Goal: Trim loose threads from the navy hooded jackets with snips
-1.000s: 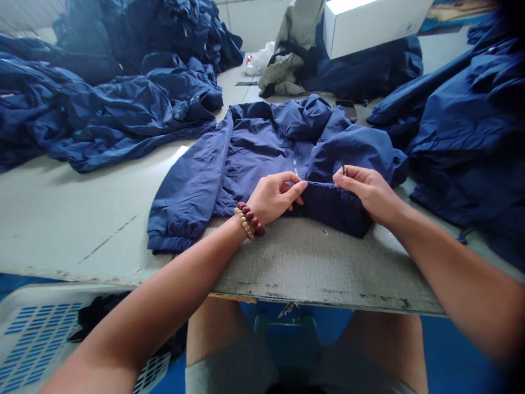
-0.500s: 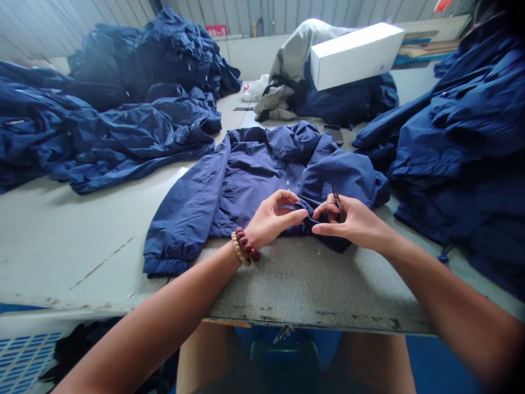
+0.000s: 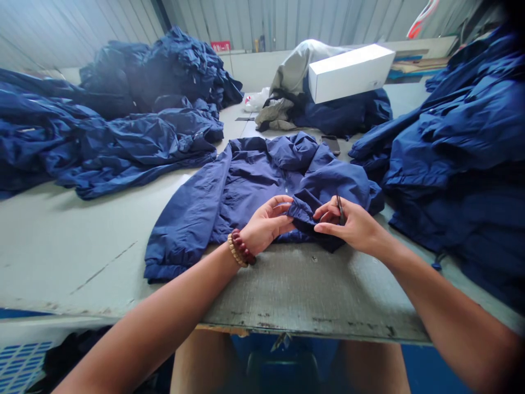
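Note:
A navy blue jacket (image 3: 254, 175) lies spread on the table, its collar side away from me and one sleeve stretched to the left. My left hand (image 3: 268, 223) is closed on the jacket's lower front edge, lifting a fold of it. Beaded bracelets (image 3: 241, 249) circle that wrist. Dark thread snips (image 3: 340, 210) are tucked in the fingers of my right hand (image 3: 344, 221), blades pointing up. Its thumb and fingertips are at the same raised hem, just right of my left hand; whether they pinch the cloth is hard to see.
Heaps of navy garments lie at the left (image 3: 143, 131) and right (image 3: 459, 148) of the table (image 3: 102, 241). A white box (image 3: 350, 74) rests on dark and grey cloth at the back. Beyond the collar lies a phone (image 3: 330, 144). A blue basket (image 3: 24, 364) stands below left.
My left hand has shifted slightly left along the hem, and the fold between my hands is spread wider. The snips stay in my right hand. The view has tilted up a little.

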### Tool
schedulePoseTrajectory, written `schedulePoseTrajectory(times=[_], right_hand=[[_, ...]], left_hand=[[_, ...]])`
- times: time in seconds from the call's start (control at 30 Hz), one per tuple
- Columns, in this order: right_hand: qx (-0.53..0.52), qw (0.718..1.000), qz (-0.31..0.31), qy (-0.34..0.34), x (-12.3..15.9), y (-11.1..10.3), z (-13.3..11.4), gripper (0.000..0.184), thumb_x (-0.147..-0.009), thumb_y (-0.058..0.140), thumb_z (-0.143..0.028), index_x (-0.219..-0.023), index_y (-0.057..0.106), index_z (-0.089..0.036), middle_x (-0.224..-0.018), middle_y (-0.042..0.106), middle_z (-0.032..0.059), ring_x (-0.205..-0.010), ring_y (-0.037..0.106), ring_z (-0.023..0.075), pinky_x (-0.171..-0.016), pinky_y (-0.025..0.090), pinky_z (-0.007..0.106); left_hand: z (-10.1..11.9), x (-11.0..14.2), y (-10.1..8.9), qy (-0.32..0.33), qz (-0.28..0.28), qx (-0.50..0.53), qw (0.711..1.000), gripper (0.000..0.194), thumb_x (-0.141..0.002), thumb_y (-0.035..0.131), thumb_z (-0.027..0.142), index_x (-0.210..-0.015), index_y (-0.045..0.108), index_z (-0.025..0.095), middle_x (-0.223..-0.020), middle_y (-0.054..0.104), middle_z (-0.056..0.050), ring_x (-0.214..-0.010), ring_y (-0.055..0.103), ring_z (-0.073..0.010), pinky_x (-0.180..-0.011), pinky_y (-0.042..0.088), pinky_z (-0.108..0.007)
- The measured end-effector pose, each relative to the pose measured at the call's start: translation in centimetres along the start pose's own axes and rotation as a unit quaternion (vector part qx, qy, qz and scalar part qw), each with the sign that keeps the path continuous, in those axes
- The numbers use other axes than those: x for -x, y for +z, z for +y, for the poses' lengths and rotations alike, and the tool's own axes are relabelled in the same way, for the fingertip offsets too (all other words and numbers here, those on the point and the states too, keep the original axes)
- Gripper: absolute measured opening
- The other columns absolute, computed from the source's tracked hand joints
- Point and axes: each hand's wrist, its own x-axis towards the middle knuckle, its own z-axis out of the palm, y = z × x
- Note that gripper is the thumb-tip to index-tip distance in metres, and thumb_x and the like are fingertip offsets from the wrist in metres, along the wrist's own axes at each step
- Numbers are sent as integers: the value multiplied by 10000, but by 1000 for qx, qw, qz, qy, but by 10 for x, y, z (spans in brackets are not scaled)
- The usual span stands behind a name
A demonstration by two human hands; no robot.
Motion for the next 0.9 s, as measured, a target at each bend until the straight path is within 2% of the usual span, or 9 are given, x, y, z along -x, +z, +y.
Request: schedulePoseTrajectory(times=[0.13,0.2,0.27,0.33,0.5,0.7,0.8,0.9], right_hand=[[74,997,6,-35,1,1,3,491,-836,852,-409,-831,382,-267,-1071,778,61,-843,722,205,-769,599,365],[93,994,30,-46,2,1,3,455,-856,821,-352,-826,375,-266,-1061,781,52,-838,720,199,-796,593,367],[63,995,64,-32,2,1,3,467,-868,818,-380,-805,370,-262,-1021,773,49,-835,708,197,-803,591,365],[-10,997,75,7,1,-1,2,529,-851,847,-451,-788,358,-260,-940,743,38,-805,681,188,-784,596,358],[-214,972,4,98,0,-6,-5,694,-727,967,-494,-798,319,-257,-790,596,-32,-683,555,126,-714,566,308],[-290,946,-72,127,5,-4,-15,718,-689,988,-479,-810,314,-261,-767,443,-49,-687,504,132,-733,555,321],[-307,937,-91,139,7,-1,-17,645,-749,948,-457,-798,338,-253,-742,383,-55,-636,403,115,-608,433,267],[-314,935,-80,146,7,1,-20,594,-801,900,-448,-787,341,-249,-707,313,-65,-605,310,109,-559,330,254]], left_hand=[[0,-2,1,-25,55,34,998,413,-788,899,148,-1140,691,205,-1101,770,-47,-943,751,-162,-911,623,-340],[0,-2,3,-38,74,35,996,386,-785,889,152,-1117,698,193,-1041,770,-43,-884,740,-151,-872,622,-323],[0,-2,6,-40,74,32,996,356,-774,886,166,-1081,707,180,-998,762,-37,-856,725,-141,-851,611,-300],[3,0,8,-43,56,13,997,309,-761,885,188,-1018,715,165,-943,739,-23,-811,694,-119,-809,589,-266],[12,4,11,-69,-6,-30,997,259,-714,881,225,-892,701,167,-801,637,21,-686,570,-79,-673,491,-214],[17,5,15,-99,-21,-53,993,314,-754,888,353,-750,636,165,-694,542,40,-615,482,-79,-624,432,-224],[16,4,14,-132,-21,-49,990,353,-762,890,426,-741,649,168,-690,583,21,-615,504,-98,-613,435,-241],[15,5,11,-153,-32,-28,987,394,-793,864,502,-727,664,169,-675,597,8,-610,530,-105,-608,443,-245]])
